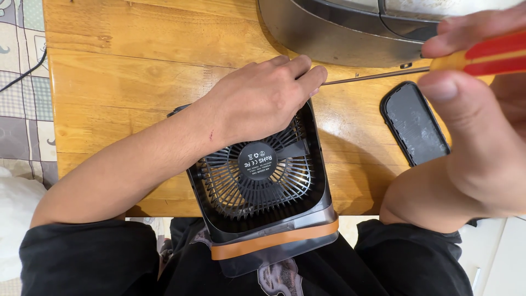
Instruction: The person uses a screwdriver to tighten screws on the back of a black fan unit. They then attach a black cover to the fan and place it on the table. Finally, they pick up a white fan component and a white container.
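A small black box fan [263,186] with a round grille and an orange band lies on its face at the front edge of the wooden table [137,71]. My left hand [263,98] rests on the fan's far top corner, fingers curled over it. My right hand [482,109], close to the camera, grips a screwdriver [493,57] with a red and yellow handle. Its thin metal shaft [378,75] reaches left, and its tip meets the fingers of my left hand at the fan's corner.
A flat black oblong panel [415,123] lies on the table to the right of the fan. A large grey curved casing [339,27] lies along the table's far edge. A patterned floor and a dark cable [24,71] are at the left.
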